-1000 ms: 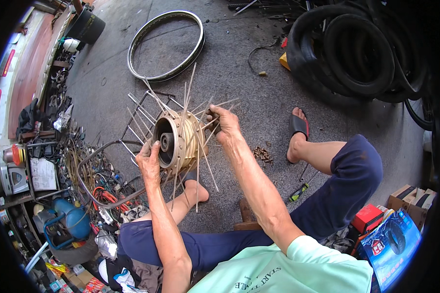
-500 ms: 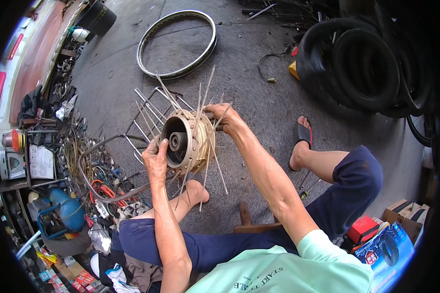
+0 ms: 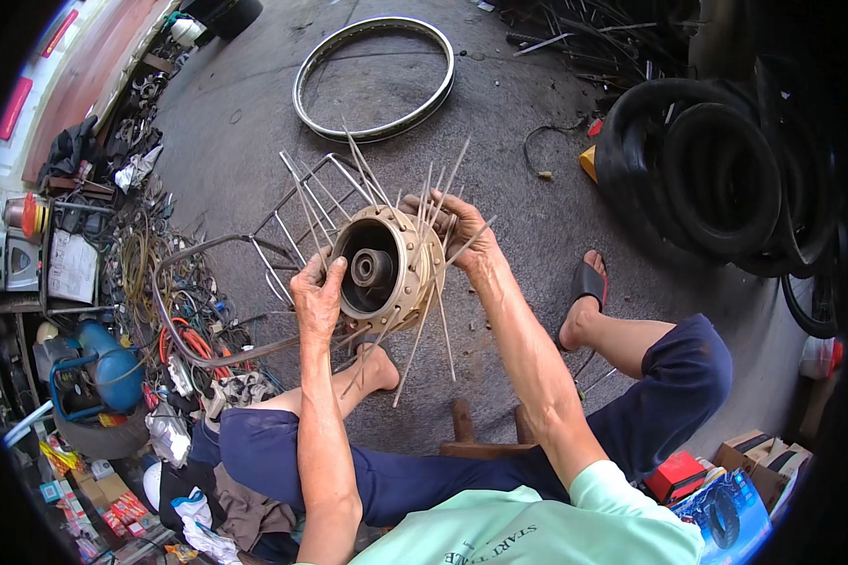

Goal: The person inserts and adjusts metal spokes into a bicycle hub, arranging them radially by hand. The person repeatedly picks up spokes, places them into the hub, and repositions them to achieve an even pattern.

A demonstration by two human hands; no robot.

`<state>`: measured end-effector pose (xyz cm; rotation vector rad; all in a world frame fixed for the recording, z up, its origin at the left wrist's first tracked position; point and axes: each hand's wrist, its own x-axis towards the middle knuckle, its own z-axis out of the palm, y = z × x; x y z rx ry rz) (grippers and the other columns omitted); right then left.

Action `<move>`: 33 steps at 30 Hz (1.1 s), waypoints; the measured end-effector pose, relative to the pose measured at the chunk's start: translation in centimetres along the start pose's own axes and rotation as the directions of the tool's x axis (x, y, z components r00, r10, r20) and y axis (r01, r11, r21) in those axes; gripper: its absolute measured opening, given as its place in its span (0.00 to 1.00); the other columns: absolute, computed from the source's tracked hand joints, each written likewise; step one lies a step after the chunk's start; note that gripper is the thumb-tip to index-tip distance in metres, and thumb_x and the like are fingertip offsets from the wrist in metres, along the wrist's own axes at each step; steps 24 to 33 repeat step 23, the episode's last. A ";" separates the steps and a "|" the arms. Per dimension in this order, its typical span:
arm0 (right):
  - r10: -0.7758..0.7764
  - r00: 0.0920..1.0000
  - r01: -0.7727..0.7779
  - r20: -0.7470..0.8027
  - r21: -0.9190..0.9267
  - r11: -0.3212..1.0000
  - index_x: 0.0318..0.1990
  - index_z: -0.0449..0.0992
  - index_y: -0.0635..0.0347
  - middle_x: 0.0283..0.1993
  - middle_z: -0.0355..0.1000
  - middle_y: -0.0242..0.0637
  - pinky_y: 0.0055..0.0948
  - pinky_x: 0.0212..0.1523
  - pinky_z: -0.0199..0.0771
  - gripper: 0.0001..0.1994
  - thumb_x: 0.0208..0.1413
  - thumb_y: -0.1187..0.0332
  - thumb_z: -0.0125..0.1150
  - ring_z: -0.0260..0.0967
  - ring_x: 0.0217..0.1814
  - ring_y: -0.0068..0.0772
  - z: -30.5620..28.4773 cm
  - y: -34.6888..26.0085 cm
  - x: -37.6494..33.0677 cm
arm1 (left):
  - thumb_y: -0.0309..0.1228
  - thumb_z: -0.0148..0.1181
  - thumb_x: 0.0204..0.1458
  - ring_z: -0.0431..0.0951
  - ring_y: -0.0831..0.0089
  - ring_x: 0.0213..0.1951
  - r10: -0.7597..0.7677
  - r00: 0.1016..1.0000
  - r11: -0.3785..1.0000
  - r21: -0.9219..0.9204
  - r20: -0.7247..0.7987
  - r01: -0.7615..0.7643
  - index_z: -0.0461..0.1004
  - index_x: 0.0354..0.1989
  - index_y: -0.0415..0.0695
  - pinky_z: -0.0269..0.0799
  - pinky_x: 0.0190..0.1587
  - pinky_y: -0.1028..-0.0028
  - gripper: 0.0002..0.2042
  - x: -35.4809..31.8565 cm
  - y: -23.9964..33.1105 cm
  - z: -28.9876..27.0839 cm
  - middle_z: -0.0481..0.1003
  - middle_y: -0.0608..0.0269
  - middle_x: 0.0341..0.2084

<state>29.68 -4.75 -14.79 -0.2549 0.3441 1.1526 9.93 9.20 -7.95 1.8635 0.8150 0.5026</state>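
Observation:
A tan metal wheel hub (image 3: 413,273), with a dark hollow drum facing me, is held up between my hands. Loose metal spokes (image 3: 447,331) stick out from both its flanges at many angles. My left hand (image 3: 318,297) grips the hub's near left edge, thumb on the front rim and fingers behind. On the far right side, my right hand (image 3: 466,231) is closed around several spokes beside the rear flange; its fingertips are partly hidden behind them. A bare silver wheel rim (image 3: 422,115) lies on the ground beyond the hub.
A metal tube rack (image 3: 259,247) lies just beyond the hub. Black tyres (image 3: 716,174) are stacked at right. Tangled cables (image 3: 151,273) and a blue compressor tank (image 3: 113,353) crowd the left. A wooden stool (image 3: 471,443) is between my legs; boxes (image 3: 674,476) stand at lower right.
The hub has shifted slightly right in view, along with the surroundings. My right hand's fingers have moved from the hub's back onto the spokes. My left hand keeps its hold.

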 end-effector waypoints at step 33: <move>0.010 0.985 -0.033 -0.172 -0.132 0.991 0.40 0.77 0.64 0.48 0.75 0.58 0.47 0.50 0.81 0.10 0.55 0.67 0.65 0.77 0.48 0.51 -2.2 0.5 0.9 | 0.32 0.65 0.54 0.80 0.74 0.36 0.050 0.998 0.998 -0.034 -0.049 -0.052 0.78 0.50 0.41 0.74 0.41 0.73 0.16 -1.0 -1.3 0.2 0.82 0.56 0.34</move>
